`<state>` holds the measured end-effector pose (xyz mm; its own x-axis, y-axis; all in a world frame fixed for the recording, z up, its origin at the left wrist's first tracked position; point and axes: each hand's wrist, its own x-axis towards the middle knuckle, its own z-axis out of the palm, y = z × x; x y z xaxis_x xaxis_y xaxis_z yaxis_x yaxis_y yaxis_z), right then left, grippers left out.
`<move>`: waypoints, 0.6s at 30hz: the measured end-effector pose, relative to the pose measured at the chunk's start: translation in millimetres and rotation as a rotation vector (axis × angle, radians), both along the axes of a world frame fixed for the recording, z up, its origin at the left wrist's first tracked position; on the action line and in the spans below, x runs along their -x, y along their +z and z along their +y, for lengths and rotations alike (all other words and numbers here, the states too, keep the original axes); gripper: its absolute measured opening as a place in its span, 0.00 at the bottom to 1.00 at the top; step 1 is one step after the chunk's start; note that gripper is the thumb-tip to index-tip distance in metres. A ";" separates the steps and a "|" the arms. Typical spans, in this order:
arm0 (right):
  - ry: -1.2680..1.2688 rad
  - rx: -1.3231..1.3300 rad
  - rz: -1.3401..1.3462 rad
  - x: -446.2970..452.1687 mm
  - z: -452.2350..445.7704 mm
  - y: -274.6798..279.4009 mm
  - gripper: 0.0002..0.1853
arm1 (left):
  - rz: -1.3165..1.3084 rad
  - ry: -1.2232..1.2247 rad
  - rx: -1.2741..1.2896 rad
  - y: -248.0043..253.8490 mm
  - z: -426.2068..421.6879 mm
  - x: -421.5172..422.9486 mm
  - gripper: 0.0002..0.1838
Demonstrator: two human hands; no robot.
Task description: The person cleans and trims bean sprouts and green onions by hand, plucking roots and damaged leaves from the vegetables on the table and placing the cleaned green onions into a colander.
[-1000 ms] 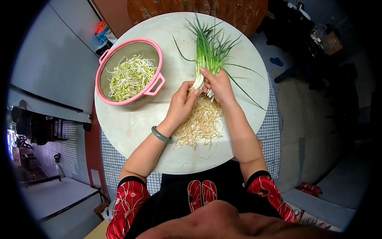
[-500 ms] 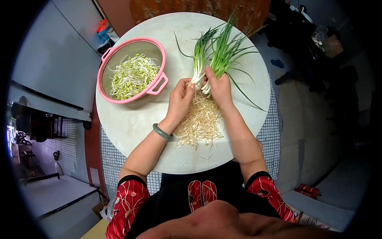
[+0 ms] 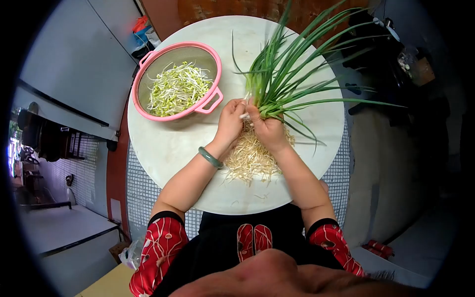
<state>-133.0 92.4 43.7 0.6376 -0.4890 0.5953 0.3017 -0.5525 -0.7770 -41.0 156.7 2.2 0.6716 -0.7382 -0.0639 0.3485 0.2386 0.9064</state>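
Your right hand [image 3: 271, 129] grips long, green, white-stemmed spring onions [image 3: 273, 101], fanning out beyond it; your left hand [image 3: 230, 122], alongside, seems to pinch their blurred ends. Pinch lightly, keeping stems aligned.

Scallion bulbs [image 3: 244, 116]: partly behind fingers [image 3: 255, 114] | leaf tips [image 3: 367, 89]: blurred

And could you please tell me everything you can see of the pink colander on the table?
The colander is round and open-topped, with a glossy pink rim that looks like plastic and two loop handles on roughly opposite sides. Its bowl is fine greyish mesh. It stands upright on the pale table, partly filled with green-and-white sprouts. Neither the left hand nor the right hand touches it.
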 end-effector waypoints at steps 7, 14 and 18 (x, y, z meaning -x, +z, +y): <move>0.026 -0.785 0.016 -0.9 -42.3 3.7 0.12 | -0.276 -0.034 -0.053 7.3 6.5 10.6 0.12; 0.031 -0.819 0.115 0.6 -54.2 0.9 0.11 | -0.762 0.012 -0.164 10.6 10.3 12.2 0.12; 0.036 -0.848 0.101 -0.1 -62.4 -10.0 0.10 | -0.832 0.027 -0.229 27.1 14.2 16.1 0.12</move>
<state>-132.9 30.0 33.7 0.6917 -0.7218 -0.0230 0.2152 0.2364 -0.9475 -57.1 170.9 29.3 0.5835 -0.7501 0.3113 -0.4534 0.0171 0.8911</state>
